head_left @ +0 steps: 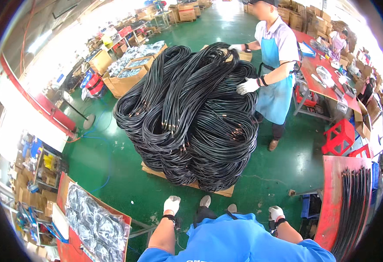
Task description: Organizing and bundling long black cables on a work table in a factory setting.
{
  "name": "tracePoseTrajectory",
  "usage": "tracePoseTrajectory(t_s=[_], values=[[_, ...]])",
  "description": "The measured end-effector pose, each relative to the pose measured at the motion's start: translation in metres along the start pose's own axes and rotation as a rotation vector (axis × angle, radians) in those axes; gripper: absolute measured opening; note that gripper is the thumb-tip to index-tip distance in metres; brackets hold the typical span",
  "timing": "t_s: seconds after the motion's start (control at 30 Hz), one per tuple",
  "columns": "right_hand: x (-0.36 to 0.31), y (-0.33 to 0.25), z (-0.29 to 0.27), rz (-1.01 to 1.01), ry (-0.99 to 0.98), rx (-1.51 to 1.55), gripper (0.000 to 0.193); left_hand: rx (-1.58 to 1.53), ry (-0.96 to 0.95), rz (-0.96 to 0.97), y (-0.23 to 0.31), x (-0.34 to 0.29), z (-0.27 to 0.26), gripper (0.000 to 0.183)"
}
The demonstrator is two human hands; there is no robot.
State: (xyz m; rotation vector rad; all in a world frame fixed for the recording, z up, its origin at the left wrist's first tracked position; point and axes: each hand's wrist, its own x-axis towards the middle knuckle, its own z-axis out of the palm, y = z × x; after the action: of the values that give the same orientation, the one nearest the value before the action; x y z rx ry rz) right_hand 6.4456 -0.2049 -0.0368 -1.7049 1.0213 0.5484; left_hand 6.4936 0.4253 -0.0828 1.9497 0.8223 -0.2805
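My left hand [171,205], in a white glove, hangs over the floor in front of a big heap of black cables [187,118]. Its fingers are curled in, and no object shows in them. My right hand [276,212], gloved as well, is lowered at my right side, its fingers also curled with nothing visible in them. Neither hand touches the heap. The cables lie in thick looped bundles, some with copper-coloured ends, piled on a wooden pallet [230,191]. Across the heap, a co-worker in a light blue apron [273,83] has both gloved hands on the bundles.
On my right, a red table [331,218] holds straight black cables [355,209]. A red stool [340,135] stands beyond it. Bagged parts [93,218] cover a table at my left. Open cardboard boxes [121,85] stand left of the heap; a blue hose [108,153] crosses the green floor.
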Motion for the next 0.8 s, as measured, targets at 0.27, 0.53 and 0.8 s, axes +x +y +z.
tracePoseTrajectory(t_s=[0.27, 0.53, 0.8], values=[[-0.008, 0.0, 0.05, 0.03, -0.029, 0.002, 0.024, -0.183, 0.268, 0.181, 0.121, 0.083, -0.074, 0.039], [-0.049, -0.055, 0.085, 0.038, 0.016, -0.071, 0.033, -0.371, 0.475, 0.378, 0.26, 0.131, -0.131, 0.061], [-0.074, -0.07, 0.106, 0.037, 0.035, -0.001, 0.033, 0.005, 0.577, 0.327, 0.321, 0.18, -0.151, 0.079]])
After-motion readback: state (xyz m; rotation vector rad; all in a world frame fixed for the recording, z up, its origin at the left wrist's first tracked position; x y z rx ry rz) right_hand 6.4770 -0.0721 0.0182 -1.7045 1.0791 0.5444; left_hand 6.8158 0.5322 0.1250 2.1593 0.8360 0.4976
